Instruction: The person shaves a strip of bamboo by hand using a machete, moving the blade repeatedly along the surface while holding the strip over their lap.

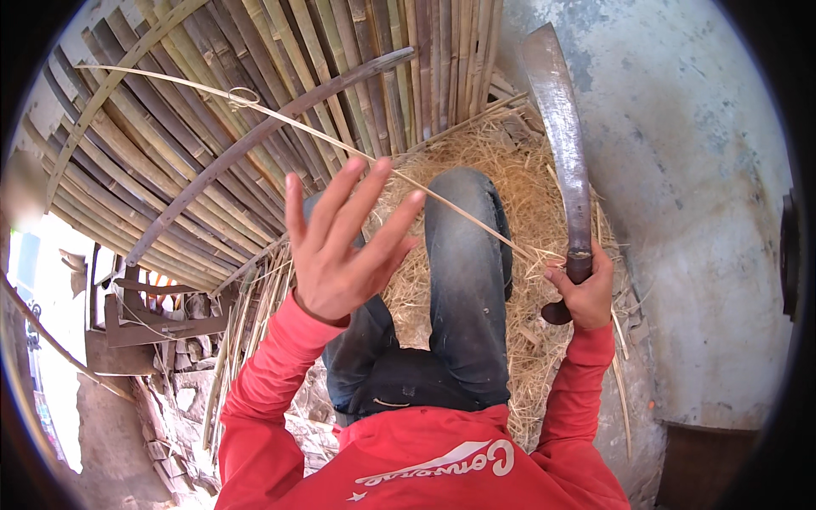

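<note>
The left hand [333, 276] is hanging open, fingers spread apart, and is holding nothing that shows; a long, thin, pale strip [327, 138] — bamboo, by its look — is slanting behind its fingertips, from far beyond it on the left down toward the right, though whether a finger is touching it one cannot tell; the strip's near end is lying by the thumb of the right hand [589, 293], which is clamping a machete [568, 136] by its dark handle, the blade pointing up and away beyond the fist; whether that thumb is also pinching the strip, the view is not making clear; for good handling, the right fist is needing a firm wrap on the handle, with the blade standing well off from the left fingers; the left is working best with a light pinch, thumb against fingertips, well clear of the blade; the strip is looking whippy, and its small loose loop [242, 104], beyond the left hand, is probably risking a snag on the slatted panel [357, 51] behind it; the right knee [463, 255] is sitting between the hands, under the strip — so any stroke is wanting a line away from it.
</note>
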`<state>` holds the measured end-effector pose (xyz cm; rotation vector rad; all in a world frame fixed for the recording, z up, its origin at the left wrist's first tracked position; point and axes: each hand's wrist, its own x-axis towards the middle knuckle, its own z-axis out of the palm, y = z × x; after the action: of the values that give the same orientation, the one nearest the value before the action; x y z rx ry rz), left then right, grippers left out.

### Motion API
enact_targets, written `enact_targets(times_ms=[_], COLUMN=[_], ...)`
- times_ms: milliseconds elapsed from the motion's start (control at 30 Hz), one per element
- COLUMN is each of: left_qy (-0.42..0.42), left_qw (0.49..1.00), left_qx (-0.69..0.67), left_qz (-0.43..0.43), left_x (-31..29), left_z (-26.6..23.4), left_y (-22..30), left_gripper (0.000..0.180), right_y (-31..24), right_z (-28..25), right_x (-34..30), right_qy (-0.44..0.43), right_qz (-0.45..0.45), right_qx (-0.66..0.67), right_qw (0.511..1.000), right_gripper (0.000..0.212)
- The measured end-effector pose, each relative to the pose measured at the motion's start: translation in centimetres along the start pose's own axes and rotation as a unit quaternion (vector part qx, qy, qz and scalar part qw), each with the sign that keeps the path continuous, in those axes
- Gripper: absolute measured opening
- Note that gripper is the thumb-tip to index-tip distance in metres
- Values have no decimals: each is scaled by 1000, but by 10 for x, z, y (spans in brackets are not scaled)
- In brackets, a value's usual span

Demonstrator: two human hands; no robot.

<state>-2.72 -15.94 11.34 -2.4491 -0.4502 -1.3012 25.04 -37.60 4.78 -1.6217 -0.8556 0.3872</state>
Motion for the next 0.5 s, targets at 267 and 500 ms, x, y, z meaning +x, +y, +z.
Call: enact_targets(times_ms=[267,500], left_qy=[-171,-352], left_qw=[979,925], left_qx=[-43,-140], left_qz=[98,-12], left_x=[39,22], left_z=[32,23], left_y=[-2,32], left_gripper=[32,9], right_y=[29,24], right_z=[-24,-18], right_x=[-5,6], right_qy=[10,132], right_qz=[23,-187], right_qx=[31,-259], right_qw=[999,938], right_gripper=[44,49])
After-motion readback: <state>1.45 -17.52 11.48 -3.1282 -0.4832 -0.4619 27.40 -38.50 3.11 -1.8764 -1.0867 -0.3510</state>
